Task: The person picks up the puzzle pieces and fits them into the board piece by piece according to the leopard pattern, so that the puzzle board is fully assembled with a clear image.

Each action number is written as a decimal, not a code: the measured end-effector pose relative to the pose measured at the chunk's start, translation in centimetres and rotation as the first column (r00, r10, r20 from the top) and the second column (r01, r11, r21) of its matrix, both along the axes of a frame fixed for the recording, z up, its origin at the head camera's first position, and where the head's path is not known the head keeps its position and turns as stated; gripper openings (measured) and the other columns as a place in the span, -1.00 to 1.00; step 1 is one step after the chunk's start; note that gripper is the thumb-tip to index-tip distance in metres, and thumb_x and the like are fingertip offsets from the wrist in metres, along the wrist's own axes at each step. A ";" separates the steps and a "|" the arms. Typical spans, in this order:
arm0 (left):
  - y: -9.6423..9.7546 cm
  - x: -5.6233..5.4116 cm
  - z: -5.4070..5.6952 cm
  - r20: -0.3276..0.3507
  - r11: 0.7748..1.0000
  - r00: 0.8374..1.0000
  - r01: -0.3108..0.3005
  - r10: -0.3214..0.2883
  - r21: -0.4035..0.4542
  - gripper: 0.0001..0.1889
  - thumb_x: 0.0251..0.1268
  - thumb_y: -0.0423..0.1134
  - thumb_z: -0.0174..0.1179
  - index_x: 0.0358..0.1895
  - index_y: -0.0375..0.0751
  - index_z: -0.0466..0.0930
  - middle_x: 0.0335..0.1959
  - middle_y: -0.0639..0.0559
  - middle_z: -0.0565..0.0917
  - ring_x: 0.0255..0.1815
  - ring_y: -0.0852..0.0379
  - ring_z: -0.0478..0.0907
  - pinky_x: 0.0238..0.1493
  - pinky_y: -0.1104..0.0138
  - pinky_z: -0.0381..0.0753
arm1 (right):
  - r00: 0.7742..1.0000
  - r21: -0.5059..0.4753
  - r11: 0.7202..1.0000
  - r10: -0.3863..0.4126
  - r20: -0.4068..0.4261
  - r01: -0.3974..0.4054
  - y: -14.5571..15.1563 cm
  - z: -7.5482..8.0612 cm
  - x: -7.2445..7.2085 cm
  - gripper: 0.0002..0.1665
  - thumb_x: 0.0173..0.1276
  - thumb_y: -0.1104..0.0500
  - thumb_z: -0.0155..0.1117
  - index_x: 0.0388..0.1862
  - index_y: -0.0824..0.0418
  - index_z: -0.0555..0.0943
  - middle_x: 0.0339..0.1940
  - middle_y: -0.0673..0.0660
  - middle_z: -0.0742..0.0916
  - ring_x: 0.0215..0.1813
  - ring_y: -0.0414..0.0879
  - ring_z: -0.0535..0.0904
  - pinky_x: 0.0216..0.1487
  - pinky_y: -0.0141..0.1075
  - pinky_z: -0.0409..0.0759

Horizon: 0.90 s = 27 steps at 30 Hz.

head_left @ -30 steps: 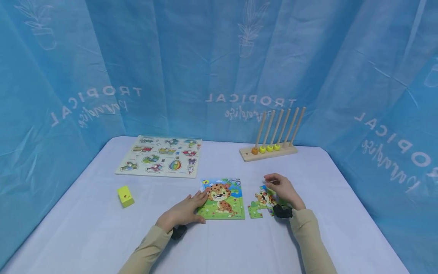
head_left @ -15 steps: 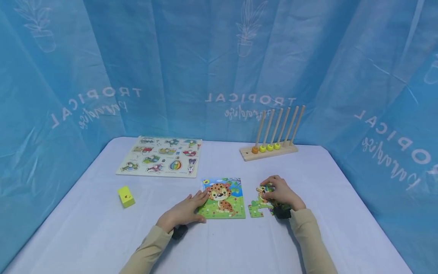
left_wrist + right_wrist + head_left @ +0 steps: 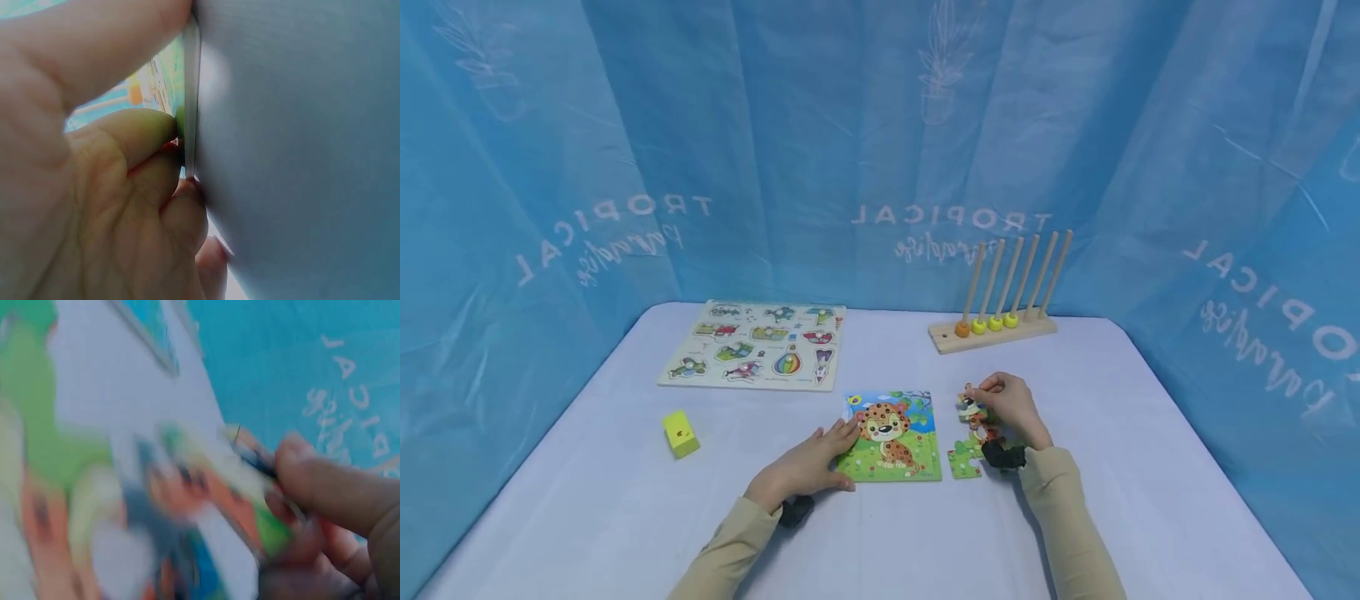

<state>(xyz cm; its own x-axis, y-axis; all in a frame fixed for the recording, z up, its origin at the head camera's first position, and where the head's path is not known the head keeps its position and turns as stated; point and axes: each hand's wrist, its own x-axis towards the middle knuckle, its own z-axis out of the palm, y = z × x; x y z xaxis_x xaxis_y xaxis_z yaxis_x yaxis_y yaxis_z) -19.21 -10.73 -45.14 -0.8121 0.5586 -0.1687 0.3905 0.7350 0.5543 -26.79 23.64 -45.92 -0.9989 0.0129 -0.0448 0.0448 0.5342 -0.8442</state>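
My left hand point(image 3: 808, 460) rests flat on the left side of a square leopard picture board point(image 3: 891, 446). In the left wrist view its fingertips and thumb touch the edge of the board point(image 3: 190, 106). To the right of the board, my right hand point(image 3: 1015, 407) pinches a jigsaw piece point(image 3: 967, 408) between thumb and fingers, tilted above the other pieces. Below that hand lie loose jigsaw pieces point(image 3: 964, 463), green with parts of a leopard, partly hidden by the hand and its black wrist camera. The right wrist view is blurred around the held piece.
A peg board of vehicle shapes point(image 3: 756, 346) lies at the back left. A yellow block point(image 3: 681, 434) sits in front of it. At the back right stands a wooden rack point(image 3: 992, 333) with upright rods and several beads. Blue curtains point(image 3: 797, 150) enclose the white table.
My right hand has gone from bending over the loose pieces to holding one piece raised and tilted above them. The left hand keeps its place on the board.
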 end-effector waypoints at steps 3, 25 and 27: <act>0.0 -0.1 0.1 -0.005 1.000 1.000 0.005 -0.005 0.002 -0.11 0.15 -0.09 0.34 0.49 -0.29 0.10 0.59 -0.12 -0.03 0.60 -0.17 -0.09 0.60 -0.08 -0.12 | 0.996 -0.116 0.990 0.082 0.025 -0.078 -1.7 0.5 0.3 -0.74 0.27 0.10 0.38 -0.29 0.26 0.54 -0.60 0.04 0.62 -0.58 -0.12 0.46 -0.57 -0.30 0.45; -0.1 -0.2 0.2 0.038 1.000 0.999 -0.030 0.030 -0.006 -0.11 0.14 -0.07 0.36 0.50 -0.26 0.11 0.58 -0.16 0.03 0.60 -0.17 -0.08 0.61 -0.07 -0.11 | 0.967 0.266 0.931 0.256 0.021 -0.252 -9.8 0.4 2.2 -0.63 0.19 0.03 0.45 -0.09 0.16 0.61 -0.55 0.06 0.57 -0.57 -0.13 0.34 -0.59 -0.29 0.31; -0.1 -0.3 0.1 0.037 1.000 0.999 -0.026 0.026 -0.005 -0.10 0.14 -0.07 0.36 0.50 -0.26 0.11 0.57 -0.17 0.04 0.59 -0.17 -0.08 0.61 -0.07 -0.12 | 0.975 0.323 0.921 0.221 0.028 -0.218 -10.3 0.5 2.2 -0.58 0.15 -0.03 0.48 -0.10 0.12 0.59 -0.58 0.04 0.57 -0.58 -0.14 0.32 -0.59 -0.32 0.28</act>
<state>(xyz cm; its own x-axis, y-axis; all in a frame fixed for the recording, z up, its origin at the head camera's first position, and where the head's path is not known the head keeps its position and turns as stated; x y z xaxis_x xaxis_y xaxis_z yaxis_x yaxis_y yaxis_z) -19.52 -10.85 -45.00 -0.8195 0.5365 -0.2013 0.3505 0.7473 0.5645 -24.62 13.29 -45.46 -0.9787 -0.1943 -0.0664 -0.1110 0.7727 -0.6250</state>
